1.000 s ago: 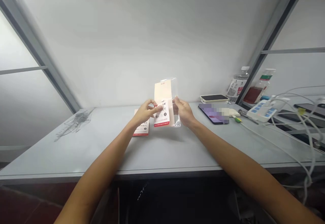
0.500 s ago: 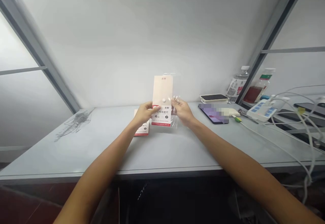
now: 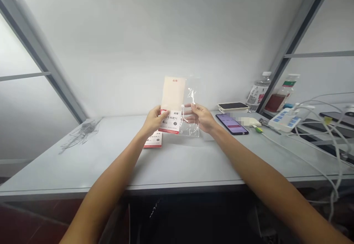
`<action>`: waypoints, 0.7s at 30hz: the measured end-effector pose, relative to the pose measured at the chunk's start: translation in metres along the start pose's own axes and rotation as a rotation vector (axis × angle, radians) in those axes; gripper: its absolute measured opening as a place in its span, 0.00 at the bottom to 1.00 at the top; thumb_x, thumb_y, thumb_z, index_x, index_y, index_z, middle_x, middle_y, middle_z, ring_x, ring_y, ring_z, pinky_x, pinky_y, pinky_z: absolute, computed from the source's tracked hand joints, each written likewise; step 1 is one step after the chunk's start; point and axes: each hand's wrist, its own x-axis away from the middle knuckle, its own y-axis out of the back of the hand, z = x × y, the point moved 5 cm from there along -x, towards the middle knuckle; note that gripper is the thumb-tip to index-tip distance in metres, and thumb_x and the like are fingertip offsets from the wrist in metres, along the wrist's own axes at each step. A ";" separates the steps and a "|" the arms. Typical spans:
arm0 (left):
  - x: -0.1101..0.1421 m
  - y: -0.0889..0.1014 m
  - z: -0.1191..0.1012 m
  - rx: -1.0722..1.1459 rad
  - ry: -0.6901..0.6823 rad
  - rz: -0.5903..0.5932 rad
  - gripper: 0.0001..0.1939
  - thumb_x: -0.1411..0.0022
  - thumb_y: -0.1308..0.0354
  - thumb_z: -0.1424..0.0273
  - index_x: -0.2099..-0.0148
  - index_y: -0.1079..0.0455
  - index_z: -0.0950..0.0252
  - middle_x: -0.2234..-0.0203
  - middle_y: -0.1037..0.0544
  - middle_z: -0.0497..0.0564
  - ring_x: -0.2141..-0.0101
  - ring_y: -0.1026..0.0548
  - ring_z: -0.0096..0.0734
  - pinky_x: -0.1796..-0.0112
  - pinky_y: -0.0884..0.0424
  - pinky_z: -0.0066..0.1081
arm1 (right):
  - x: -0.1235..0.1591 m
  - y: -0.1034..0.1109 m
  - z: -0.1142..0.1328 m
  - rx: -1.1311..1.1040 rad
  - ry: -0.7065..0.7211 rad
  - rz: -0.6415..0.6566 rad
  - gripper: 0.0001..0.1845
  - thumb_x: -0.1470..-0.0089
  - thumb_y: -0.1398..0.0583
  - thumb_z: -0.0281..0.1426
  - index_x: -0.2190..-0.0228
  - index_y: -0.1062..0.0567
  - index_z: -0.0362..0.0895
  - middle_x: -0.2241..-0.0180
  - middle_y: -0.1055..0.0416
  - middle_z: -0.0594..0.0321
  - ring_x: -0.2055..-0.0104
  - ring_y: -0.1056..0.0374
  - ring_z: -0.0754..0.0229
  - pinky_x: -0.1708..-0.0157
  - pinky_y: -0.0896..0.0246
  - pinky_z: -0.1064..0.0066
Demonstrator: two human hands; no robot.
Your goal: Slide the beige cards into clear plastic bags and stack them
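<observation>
My left hand [image 3: 153, 119] is closed on the left side of an upright ruler set packet, a cream card with a white and red printed lower part [image 3: 173, 94]. To the right of the card a clear plastic pouch [image 3: 192, 91] sticks out, shiny and see-through, with a small white snap button near the card's edge. My right hand [image 3: 203, 117] pinches the pouch near its right edge, fingers showing through the plastic. Beneath the left hand lies a second packet of the same print [image 3: 153, 140] on the table, partly covered by the hand and the held packet.
At the right of the table [image 3: 182, 166] lie a lit phone [image 3: 231, 124] and a second phone in a pale case [image 3: 233, 106]. Behind stand two bottles [image 3: 257, 94]. A white power strip [image 3: 287, 118] with tangled cables is further right. Dark scribbles mark the left side.
My left hand and the card have shifted slightly left and up. More of the clear pouch shows on the right, between the card and my right hand, which has moved a little right.
</observation>
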 end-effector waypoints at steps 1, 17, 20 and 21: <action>0.000 -0.001 -0.001 0.019 -0.003 0.016 0.18 0.49 0.40 0.57 0.63 0.36 0.65 0.69 0.26 0.50 0.70 0.27 0.28 0.70 0.30 0.29 | 0.000 0.000 0.001 -0.006 -0.004 0.006 0.16 0.45 0.44 0.43 0.61 0.30 0.44 0.66 0.24 0.56 0.71 0.26 0.59 0.73 0.32 0.70; 0.001 -0.002 -0.001 0.050 0.025 -0.061 0.20 0.48 0.41 0.56 0.59 0.39 0.64 0.70 0.26 0.49 0.72 0.26 0.29 0.72 0.29 0.30 | 0.002 -0.004 0.001 -0.055 -0.028 0.074 0.13 0.44 0.45 0.41 0.61 0.31 0.46 0.65 0.24 0.57 0.67 0.25 0.57 0.71 0.31 0.70; 0.002 -0.003 0.000 0.036 -0.016 -0.124 0.19 0.48 0.41 0.57 0.60 0.40 0.63 0.73 0.28 0.46 0.75 0.29 0.25 0.75 0.30 0.26 | 0.002 -0.007 -0.001 -0.038 -0.023 0.065 0.15 0.46 0.42 0.41 0.59 0.31 0.46 0.64 0.24 0.57 0.66 0.25 0.57 0.69 0.31 0.69; 0.003 -0.004 -0.001 0.032 -0.029 -0.129 0.19 0.48 0.41 0.57 0.61 0.40 0.62 0.74 0.29 0.45 0.75 0.29 0.24 0.75 0.31 0.25 | 0.002 -0.008 -0.002 -0.030 -0.029 0.062 0.16 0.47 0.41 0.40 0.59 0.31 0.46 0.64 0.24 0.57 0.65 0.26 0.57 0.68 0.31 0.69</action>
